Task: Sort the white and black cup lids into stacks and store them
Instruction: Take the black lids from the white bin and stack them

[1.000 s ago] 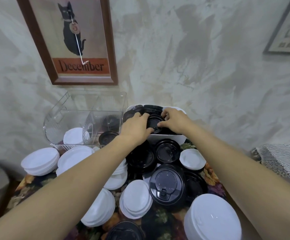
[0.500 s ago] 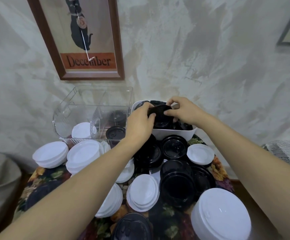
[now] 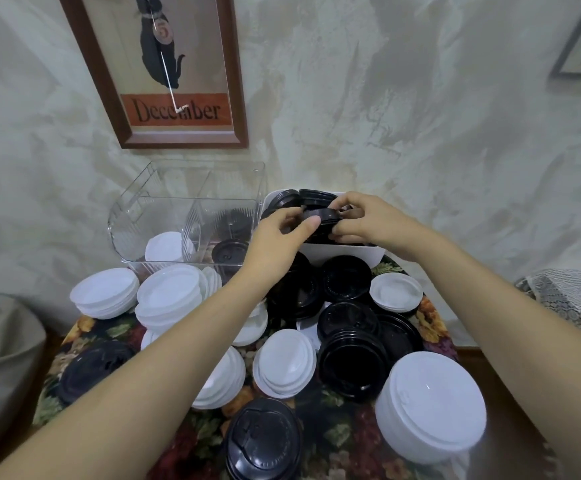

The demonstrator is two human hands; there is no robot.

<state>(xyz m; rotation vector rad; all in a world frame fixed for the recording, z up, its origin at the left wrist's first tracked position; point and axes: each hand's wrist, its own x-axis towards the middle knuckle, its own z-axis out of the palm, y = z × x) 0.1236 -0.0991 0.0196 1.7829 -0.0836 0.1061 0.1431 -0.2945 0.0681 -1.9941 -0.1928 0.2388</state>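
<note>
Black lid is up above the tub now; a second ago we had it down inside. Left hand and right hand both pinch its rim, so stacking's probably next.

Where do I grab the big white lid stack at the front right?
Grip the white stack low on its side wall, reaching down from above at its front and right. It is several lids tall, so a high grip would likely lift only the top ones. Its top is smooth, and the black stack crowds its left side.
</note>
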